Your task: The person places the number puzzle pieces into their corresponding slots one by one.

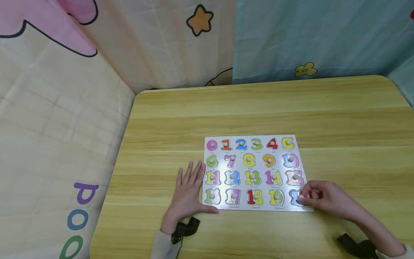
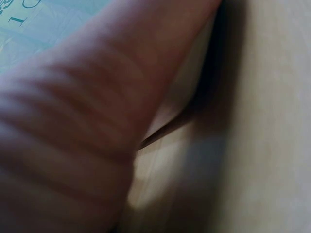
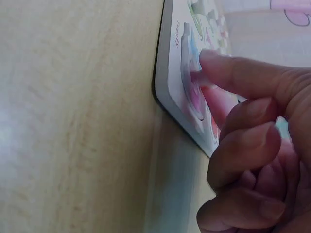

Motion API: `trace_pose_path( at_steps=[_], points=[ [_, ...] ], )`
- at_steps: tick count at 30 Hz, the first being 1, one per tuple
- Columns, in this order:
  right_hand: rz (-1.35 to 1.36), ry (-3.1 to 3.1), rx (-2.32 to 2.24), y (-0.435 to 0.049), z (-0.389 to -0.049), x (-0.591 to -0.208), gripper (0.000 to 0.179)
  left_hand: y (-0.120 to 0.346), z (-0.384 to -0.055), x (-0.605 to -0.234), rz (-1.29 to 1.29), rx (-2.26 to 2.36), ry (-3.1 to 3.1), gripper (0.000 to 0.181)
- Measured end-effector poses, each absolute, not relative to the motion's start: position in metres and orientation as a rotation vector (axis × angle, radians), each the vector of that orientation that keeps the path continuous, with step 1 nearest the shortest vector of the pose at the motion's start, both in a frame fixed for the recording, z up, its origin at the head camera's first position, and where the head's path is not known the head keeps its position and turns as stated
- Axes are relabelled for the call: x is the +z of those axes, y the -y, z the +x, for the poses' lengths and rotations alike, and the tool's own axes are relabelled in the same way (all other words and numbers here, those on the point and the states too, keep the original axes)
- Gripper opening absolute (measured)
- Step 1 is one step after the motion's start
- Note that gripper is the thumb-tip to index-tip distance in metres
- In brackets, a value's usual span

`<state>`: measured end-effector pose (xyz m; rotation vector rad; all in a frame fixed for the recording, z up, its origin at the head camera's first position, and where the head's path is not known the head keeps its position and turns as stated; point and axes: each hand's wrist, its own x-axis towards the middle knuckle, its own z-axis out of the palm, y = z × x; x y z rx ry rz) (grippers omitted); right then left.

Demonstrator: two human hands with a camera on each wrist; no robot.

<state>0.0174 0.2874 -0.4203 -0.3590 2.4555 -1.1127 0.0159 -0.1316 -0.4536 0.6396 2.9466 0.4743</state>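
Observation:
A white number puzzle board (image 1: 218, 166) lies on the table, its colourful knobbed pieces from 0 up sitting in their recesses. At its lower right corner, my right hand (image 1: 333, 199) pinches the knob of the number 20 piece (image 1: 293, 196) between thumb and index finger. The right wrist view shows that piece (image 3: 195, 94) lying in its spot beside the printed word "Twenty", the other fingers curled below. My left hand (image 1: 187, 196) rests with spread, straight fingers against the board's left edge, its thumb along the lower left corner. Close up, the left wrist view is blurred.
The light wood table (image 1: 181, 118) reaches past the board on all sides. A patterned cloth (image 1: 168, 46) hangs behind it and another covers the left side. Black wrist straps (image 1: 185, 229) are on both arms.

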Motion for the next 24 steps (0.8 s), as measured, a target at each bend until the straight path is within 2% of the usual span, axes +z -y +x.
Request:
trace_pose_path(
  at_steps=[15, 24],
  points=[
    [-0.362, -2.327, -1.158, -0.2889, 0.0082, -0.4168, 0.022, 0.132, 0.0165, -0.4523, 0.633, 0.482, -2.942, 0.136],
    [-0.424, -2.333, -1.176, -0.2908, 0.0086, -0.4192, 0.018, 0.1312, 0.0179, -0.4531, 0.639, 0.507, -2.948, 0.136]
  ],
)
